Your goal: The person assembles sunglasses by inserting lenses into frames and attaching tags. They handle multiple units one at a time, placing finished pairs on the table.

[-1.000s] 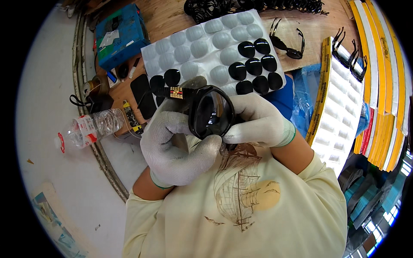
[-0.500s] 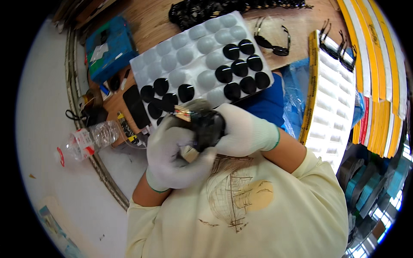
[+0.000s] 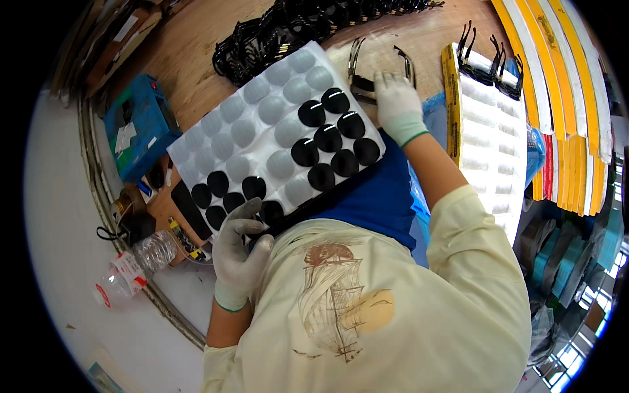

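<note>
My right hand (image 3: 398,105), in a white glove with a green cuff, reaches to the wood table beyond the tray. Its fingers close over the front of black sunglasses (image 3: 362,89), hiding one side; the temples point away from me. My left hand (image 3: 237,255), gloved alike, is empty, thumb and fingers apart, by the near left edge of a white tray (image 3: 261,149) with round pockets. Black lenses (image 3: 328,138) fill several pockets on the tray's right, and others (image 3: 254,188) lie near my left hand. The tray lies tilted across the table edge and my lap.
A heap of black glasses frames (image 3: 282,33) lies at the back. Right of me stands a white compartment tray (image 3: 491,144) with glasses at its far end, beside stacked yellow-edged trays (image 3: 557,72). To the left are a blue box (image 3: 141,124) and a plastic bottle (image 3: 137,262).
My hands have parted from the black glasses they held together at my chest. The right has gone forward to the sunglasses on the table; the left has opened and dropped toward the tray's edge.
</note>
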Action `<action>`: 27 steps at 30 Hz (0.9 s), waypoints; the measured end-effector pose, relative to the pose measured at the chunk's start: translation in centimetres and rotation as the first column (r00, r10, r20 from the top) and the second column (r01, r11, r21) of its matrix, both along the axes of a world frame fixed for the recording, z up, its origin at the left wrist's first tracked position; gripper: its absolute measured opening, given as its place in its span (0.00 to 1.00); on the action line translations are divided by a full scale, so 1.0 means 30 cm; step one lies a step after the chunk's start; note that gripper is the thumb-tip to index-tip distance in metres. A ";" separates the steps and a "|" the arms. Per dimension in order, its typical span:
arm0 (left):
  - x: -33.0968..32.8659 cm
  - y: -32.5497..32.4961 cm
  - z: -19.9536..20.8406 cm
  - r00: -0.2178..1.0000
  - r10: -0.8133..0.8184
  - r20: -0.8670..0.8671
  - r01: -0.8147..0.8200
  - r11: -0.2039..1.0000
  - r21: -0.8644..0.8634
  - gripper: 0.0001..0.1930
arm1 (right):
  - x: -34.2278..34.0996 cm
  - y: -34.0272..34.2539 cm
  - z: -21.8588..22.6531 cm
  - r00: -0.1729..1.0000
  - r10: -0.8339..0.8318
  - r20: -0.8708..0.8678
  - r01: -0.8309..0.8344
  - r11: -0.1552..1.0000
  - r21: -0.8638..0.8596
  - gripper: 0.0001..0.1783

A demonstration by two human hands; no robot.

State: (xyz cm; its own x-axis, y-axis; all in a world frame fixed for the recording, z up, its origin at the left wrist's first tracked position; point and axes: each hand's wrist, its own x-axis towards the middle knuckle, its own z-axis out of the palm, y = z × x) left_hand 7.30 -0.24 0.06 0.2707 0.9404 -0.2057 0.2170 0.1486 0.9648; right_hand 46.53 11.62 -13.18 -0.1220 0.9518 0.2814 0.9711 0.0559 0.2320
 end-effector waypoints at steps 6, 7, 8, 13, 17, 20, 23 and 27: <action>0.078 0.060 0.026 0.999 -0.007 -0.037 0.006 0.999 -0.031 0.10 | 0.015 0.139 0.059 0.898 -0.414 -0.149 0.262 0.775 -0.575 0.14; 0.082 0.061 0.022 0.999 -0.006 -0.037 0.005 0.999 -0.042 0.10 | 0.014 0.149 0.068 0.873 -0.450 -0.189 0.274 0.773 -0.573 0.14; 0.084 0.049 0.016 0.999 0.011 -0.035 -0.013 0.999 -0.049 0.10 | 0.001 0.170 0.082 0.853 -0.468 -0.229 0.275 0.777 -0.566 0.14; 0.151 0.094 0.000 1.000 -0.021 -0.020 0.019 0.996 -0.086 0.08 | 0.044 0.177 0.091 0.871 -0.435 -0.230 0.190 0.729 -0.658 0.16; 0.201 0.136 0.009 0.988 -0.130 -0.084 0.120 0.986 -0.116 0.08 | 0.134 0.007 0.130 0.925 -0.131 -0.356 0.011 0.947 -0.320 0.11; 0.244 0.141 0.008 0.988 -0.138 -0.066 0.126 0.978 -0.168 0.08 | 0.302 -0.129 0.233 0.913 -0.035 -0.406 0.034 0.999 -0.010 0.18; 0.273 0.146 -0.010 0.985 -0.165 -0.039 0.156 0.971 -0.183 0.09 | 0.574 -0.236 0.229 0.951 -0.148 -0.271 0.172 0.983 0.066 0.18; 0.304 0.146 -0.033 0.971 -0.233 -0.062 0.216 0.954 -0.208 0.09 | 0.807 -0.281 0.133 0.953 -0.279 -0.120 0.274 0.960 -0.051 0.22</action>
